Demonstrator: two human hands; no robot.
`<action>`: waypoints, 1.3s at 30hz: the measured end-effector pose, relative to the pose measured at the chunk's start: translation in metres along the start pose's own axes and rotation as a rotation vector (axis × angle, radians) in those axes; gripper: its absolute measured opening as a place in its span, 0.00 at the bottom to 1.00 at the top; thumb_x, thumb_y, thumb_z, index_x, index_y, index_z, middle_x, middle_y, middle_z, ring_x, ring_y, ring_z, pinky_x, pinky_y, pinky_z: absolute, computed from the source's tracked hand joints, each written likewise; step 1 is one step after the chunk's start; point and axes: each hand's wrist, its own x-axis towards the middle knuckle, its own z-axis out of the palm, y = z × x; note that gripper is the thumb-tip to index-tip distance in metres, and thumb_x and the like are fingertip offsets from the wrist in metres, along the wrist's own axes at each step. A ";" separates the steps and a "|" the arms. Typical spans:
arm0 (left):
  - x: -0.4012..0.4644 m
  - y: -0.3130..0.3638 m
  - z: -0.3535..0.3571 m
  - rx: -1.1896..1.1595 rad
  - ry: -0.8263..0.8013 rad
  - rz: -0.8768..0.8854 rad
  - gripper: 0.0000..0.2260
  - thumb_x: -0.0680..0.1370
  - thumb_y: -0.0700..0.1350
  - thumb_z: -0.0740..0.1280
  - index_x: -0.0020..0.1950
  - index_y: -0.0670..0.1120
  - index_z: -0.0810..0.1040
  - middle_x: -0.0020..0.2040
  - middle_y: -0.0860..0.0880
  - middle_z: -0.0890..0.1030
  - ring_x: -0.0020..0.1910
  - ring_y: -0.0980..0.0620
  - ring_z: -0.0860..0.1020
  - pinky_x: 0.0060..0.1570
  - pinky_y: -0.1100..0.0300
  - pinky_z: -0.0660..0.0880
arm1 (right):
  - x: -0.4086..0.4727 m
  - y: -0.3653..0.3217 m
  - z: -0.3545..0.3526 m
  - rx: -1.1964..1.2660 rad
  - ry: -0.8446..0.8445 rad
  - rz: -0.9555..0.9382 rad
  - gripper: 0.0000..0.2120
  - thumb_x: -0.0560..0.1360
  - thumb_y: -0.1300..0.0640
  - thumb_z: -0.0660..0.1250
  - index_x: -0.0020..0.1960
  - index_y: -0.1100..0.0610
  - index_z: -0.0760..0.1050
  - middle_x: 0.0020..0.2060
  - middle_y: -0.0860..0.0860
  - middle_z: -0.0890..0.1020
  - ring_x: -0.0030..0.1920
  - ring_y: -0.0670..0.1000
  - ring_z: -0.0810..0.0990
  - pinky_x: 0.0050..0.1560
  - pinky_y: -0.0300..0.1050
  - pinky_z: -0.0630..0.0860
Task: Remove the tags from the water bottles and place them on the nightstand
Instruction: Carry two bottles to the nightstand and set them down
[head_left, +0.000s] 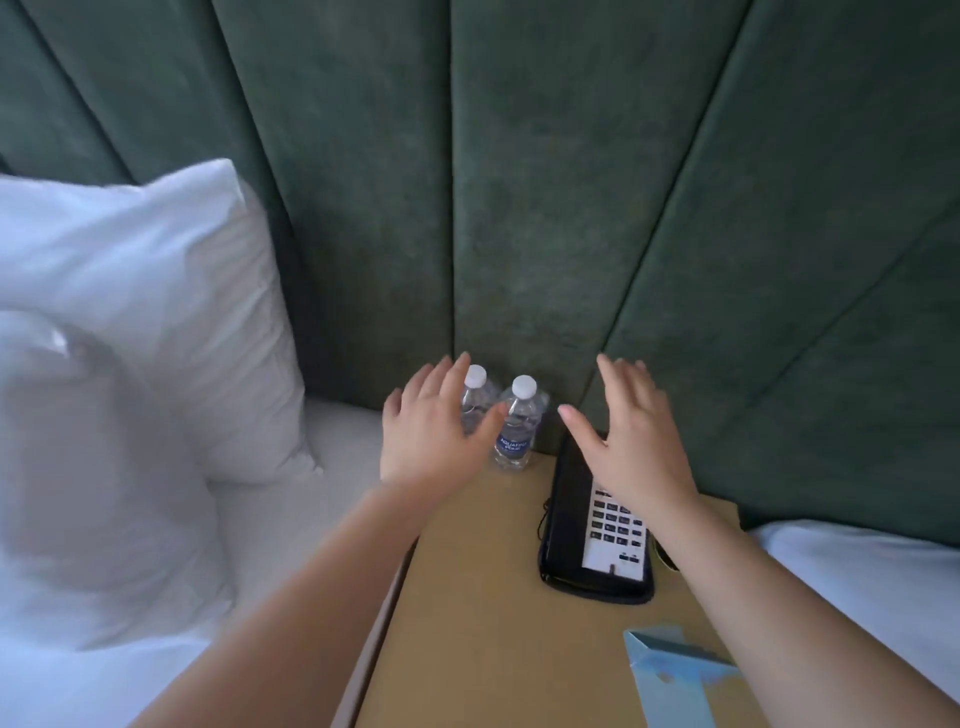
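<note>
Two clear water bottles with white caps stand at the back of the tan nightstand (467, 597), against the green headboard. The right bottle (516, 423) shows a blue label. The left bottle (475, 392) is partly hidden behind my left hand (434, 428), which hovers in front of it with fingers spread and straight. My right hand (631, 434) is held open above the telephone, to the right of the bottles, holding nothing. Light blue paper tags (675, 670) lie at the nightstand's front right.
A black telephone (597, 540) with a white keypad lies on the nightstand's right half. White pillows (130, 364) and bedding fill the left. Another white bed edge (872, 587) shows at right. The padded green headboard (519, 182) rises behind.
</note>
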 end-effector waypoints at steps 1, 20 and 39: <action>-0.007 0.008 -0.012 0.008 0.007 0.013 0.32 0.77 0.65 0.56 0.78 0.53 0.57 0.77 0.52 0.62 0.77 0.51 0.56 0.74 0.48 0.52 | -0.005 -0.004 -0.014 -0.018 0.006 0.007 0.33 0.77 0.41 0.60 0.75 0.59 0.60 0.73 0.59 0.64 0.75 0.58 0.55 0.72 0.60 0.56; -0.174 0.068 -0.079 -0.020 -0.186 0.101 0.32 0.76 0.63 0.58 0.78 0.53 0.57 0.77 0.54 0.62 0.77 0.53 0.54 0.75 0.48 0.49 | -0.211 -0.044 -0.116 0.084 0.088 0.369 0.22 0.75 0.50 0.68 0.65 0.62 0.74 0.68 0.61 0.70 0.70 0.60 0.65 0.67 0.56 0.65; -0.417 0.237 -0.017 0.005 -0.628 0.900 0.33 0.77 0.65 0.51 0.79 0.52 0.52 0.78 0.50 0.59 0.78 0.49 0.51 0.74 0.44 0.49 | -0.555 -0.007 -0.189 0.045 0.494 1.175 0.24 0.79 0.45 0.60 0.72 0.52 0.66 0.75 0.53 0.58 0.74 0.55 0.60 0.69 0.56 0.66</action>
